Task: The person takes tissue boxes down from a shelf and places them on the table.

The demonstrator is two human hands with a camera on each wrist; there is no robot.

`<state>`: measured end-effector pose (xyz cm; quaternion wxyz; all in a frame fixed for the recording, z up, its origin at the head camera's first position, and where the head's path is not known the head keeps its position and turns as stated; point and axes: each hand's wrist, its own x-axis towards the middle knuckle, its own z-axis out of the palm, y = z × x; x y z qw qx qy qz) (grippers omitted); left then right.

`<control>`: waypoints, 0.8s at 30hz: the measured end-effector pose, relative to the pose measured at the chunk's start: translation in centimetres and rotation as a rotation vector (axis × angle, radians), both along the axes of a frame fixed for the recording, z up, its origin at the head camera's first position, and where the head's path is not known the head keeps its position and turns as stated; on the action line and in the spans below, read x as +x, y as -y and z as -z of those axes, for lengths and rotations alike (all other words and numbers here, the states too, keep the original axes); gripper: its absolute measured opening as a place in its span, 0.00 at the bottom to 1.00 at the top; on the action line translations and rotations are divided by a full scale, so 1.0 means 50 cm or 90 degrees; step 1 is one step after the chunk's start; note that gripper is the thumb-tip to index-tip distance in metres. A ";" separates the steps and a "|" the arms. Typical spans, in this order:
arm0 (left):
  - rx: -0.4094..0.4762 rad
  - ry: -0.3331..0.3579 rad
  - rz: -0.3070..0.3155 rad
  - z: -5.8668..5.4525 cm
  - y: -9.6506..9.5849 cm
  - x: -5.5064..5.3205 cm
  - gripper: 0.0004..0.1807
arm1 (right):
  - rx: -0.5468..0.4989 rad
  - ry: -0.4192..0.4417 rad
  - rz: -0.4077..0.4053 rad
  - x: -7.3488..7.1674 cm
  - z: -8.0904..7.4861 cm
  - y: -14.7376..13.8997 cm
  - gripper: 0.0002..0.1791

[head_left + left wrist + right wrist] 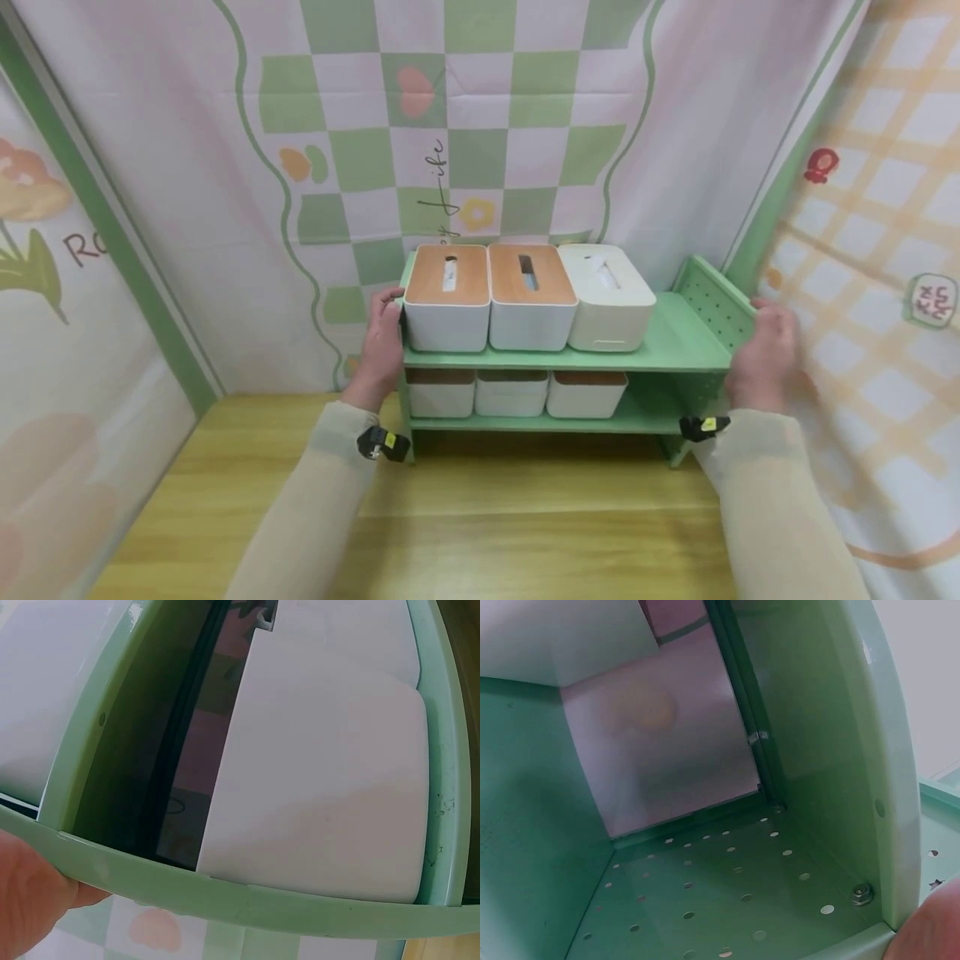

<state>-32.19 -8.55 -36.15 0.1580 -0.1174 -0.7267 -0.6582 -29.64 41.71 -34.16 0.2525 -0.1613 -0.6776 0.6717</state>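
A green two-tier metal shelf stands against the curtain at the back of the wooden table. My left hand grips its left end panel, with the thumb at the edge beside the upper tier. On the other side, my right hand holds the perforated right end panel, slightly blurred in the head view. On the upper tier sit two white tissue boxes with wood-look lids, a left one and a middle one. An all-white tissue box stands to their right.
Three white bins line the lower tier. The wooden table spreads out in front of the shelf. Patterned cloth hangs behind as a back curtain and at both sides, the right curtain close beside my right hand.
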 end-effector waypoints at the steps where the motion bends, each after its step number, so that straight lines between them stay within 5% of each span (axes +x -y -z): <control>1: -0.002 0.003 -0.004 -0.001 0.002 0.000 0.22 | 0.000 -0.002 0.003 -0.001 0.000 0.001 0.24; 14: -0.020 0.004 -0.027 -0.004 0.031 0.005 0.22 | -0.030 -0.087 0.042 -0.022 0.010 0.031 0.18; 24: -0.016 0.009 -0.052 0.001 0.057 0.005 0.22 | -0.016 -0.058 0.031 -0.016 0.008 0.063 0.19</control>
